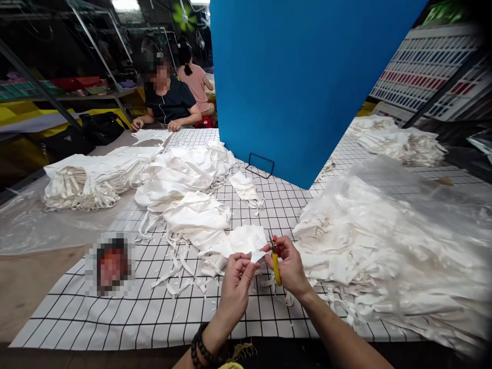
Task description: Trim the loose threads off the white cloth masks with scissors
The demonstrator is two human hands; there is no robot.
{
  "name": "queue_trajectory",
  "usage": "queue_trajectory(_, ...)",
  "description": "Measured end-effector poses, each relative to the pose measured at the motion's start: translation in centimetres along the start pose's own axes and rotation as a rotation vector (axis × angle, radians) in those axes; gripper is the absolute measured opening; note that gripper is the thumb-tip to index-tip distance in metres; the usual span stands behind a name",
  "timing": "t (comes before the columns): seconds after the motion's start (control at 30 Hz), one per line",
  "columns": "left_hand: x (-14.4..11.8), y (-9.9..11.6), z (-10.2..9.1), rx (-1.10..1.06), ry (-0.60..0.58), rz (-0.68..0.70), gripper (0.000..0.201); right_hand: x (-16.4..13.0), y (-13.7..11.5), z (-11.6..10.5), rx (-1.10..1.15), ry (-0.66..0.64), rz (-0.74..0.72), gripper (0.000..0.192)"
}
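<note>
Left hand (237,284): small soft white cloth piece (257,256) being pinched between thumb and fingers. Right hand (292,267): yellow-handled metal snips (277,267) being gripped, cloth edge being met by fingertips. Piece being held above white, black-gridded tablecloth (115,320), near its front edge. Handling judged light, limp, easily creased; hold best taken at flat margins, clear of snips. At right, heaped white cloth garments (326,266) being partly covered by clear crumpled plastic film (449,200); bag or sheet, cannot be told.
</note>
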State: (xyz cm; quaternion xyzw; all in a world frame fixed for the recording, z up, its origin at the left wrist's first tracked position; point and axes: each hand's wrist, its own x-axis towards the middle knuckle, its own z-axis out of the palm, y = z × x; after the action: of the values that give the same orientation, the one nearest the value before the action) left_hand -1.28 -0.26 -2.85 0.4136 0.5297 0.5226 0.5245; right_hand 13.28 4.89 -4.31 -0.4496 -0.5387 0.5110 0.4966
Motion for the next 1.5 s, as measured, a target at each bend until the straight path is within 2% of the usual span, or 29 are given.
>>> queue_trajectory(0.07, 0.0, -0.1, -0.1, 0.014, 0.032, 0.065, 0.031, -0.2, -0.1, 0.3, 0.010, -0.019, 0.010, 0.028)
queue_trajectory(0.17, 0.3, -0.3, 0.1, -0.068, -0.054, 0.054, 0.029, -0.6, -0.6, 0.1, -0.016, -0.096, 0.033, 0.028)
queue_trajectory(0.3, 0.8, -0.6, 0.3, -0.156, -0.150, 0.046, 0.026, -1.1, -2.3, -2.0, -0.227, -0.079, 0.055, 0.026)
queue_trajectory(0.37, 1.0, -0.5, 0.2, -0.116, -0.143, 0.071, 0.023, -1.3, -3.5, -3.4, -0.398, -0.107, 0.096, 0.030)
queue_trajectory(0.47, 1.1, -0.3, 0.0, -0.018, -0.126, 0.124, 0.020, -2.0, -5.3, -4.6, -0.661, -0.230, 0.151, 0.037)
queue_trajectory(0.67, 0.9, 0.2, -0.1, 0.142, -0.169, 0.211, 0.018, -2.7, -6.5, -4.0, -0.909, -0.280, 0.162, 0.037)
queue_trajectory(0.83, 0.7, 0.1, -0.4, 0.219, -0.194, 0.234, 0.017, -2.5, -6.5, -3.7, -0.957, -0.292, 0.111, 0.034)
queue_trajectory(1.0, 0.8, -0.2, -0.6, 0.195, -0.221, 0.225, 0.017, -2.6, -6.6, -3.7, -0.970, -0.278, 0.086, 0.033)
queue_trajectory(1.17, 0.8, -0.1, -0.5, 0.142, -0.243, 0.166, 0.020, -2.8, -6.3, -3.7, -0.970, -0.267, 0.107, 0.037)
queue_trajectory(1.37, 0.6, 0.1, -0.5, 0.081, -0.270, 0.100, 0.023, -2.8, -5.8, -4.2, -1.034, -0.266, 0.042, 0.030)
queue_trajectory(1.5, 0.9, 0.1, -0.8, 0.089, -0.303, 0.105, 0.022, -2.7, -6.0, -4.3, -0.999, -0.305, 0.023, 0.039)
